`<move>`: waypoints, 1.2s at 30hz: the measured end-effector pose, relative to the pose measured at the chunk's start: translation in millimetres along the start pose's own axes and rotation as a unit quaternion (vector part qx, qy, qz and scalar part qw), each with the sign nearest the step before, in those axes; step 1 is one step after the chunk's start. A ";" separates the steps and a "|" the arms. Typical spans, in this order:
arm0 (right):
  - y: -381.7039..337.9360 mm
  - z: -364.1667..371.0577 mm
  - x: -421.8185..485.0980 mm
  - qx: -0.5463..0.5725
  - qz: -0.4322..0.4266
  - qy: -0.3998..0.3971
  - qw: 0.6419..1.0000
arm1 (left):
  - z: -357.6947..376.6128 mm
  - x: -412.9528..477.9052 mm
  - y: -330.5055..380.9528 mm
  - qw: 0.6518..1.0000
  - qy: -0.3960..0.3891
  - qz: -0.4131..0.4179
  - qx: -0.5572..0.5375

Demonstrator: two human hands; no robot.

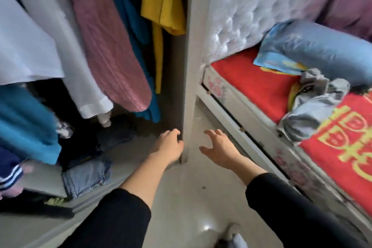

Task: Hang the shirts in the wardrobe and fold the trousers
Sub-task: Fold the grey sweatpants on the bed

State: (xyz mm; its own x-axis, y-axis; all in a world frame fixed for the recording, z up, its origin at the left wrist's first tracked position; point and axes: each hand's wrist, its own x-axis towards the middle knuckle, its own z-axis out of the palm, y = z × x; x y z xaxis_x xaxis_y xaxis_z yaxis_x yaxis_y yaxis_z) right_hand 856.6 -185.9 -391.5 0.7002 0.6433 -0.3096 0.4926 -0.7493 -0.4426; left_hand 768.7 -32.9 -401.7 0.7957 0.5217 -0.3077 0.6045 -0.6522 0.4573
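Several garments hang in the open wardrobe on the left: a white shirt (60, 46), a pink ribbed one (108, 46), a teal one (128, 16) and a yellow one (163, 0). Folded jeans (86, 177) and dark trousers (94, 143) lie on the wardrobe floor. A crumpled grey garment (314, 104) lies on the bed at right. My left hand (169, 145) hangs empty beside the wardrobe's grey side panel (191, 66), fingers loosely curled. My right hand (219, 147) is spread and empty over the floor, between that panel and the bed.
The bed (251, 86) with a red cover runs along the right, with a blue pillow (314, 46) and a white padded headboard (251, 6). A teal garment (24, 119) and a navy striped one (10, 169) hang at far left. Grey floor (191, 207) lies below.
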 end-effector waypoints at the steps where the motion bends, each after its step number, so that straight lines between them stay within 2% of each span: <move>1: 21.8 -17.3 -4.4 0.007 0.020 0.012 1.000 | 6.9 6.7 30.1 1.000 -0.008 0.022 0.010; 10: 241.7 -154.4 -45.3 -0.032 0.115 0.082 0.989 | 94.1 64.1 296.4 0.984 -0.056 0.162 0.053; 16: 346.7 -206.5 -50.7 0.002 0.175 0.093 0.980 | 149.9 81.0 415.9 0.969 -0.082 0.227 0.047; 24: 449.6 -242.6 10.0 0.045 0.220 0.098 0.969 | 193.0 179.1 502.0 0.956 -0.119 0.254 0.085; 31: 545.5 -293.3 144.6 0.089 0.271 0.112 0.952 | 238.7 344.3 583.0 0.947 -0.159 0.260 0.099; 36: 607.9 -318.5 243.5 0.141 0.318 0.077 0.934 | 276.0 456.7 626.5 0.939 -0.216 0.244 0.112</move>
State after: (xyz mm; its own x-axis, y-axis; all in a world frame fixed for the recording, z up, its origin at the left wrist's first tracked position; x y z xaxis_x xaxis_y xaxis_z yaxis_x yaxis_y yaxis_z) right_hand 1491.2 -534.9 -468.0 0.8814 0.0356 -0.4710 -0.1892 -0.8871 -0.4210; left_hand 1521.3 -354.9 -486.1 0.8917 -0.1106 -0.4390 0.1176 -0.8798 0.4606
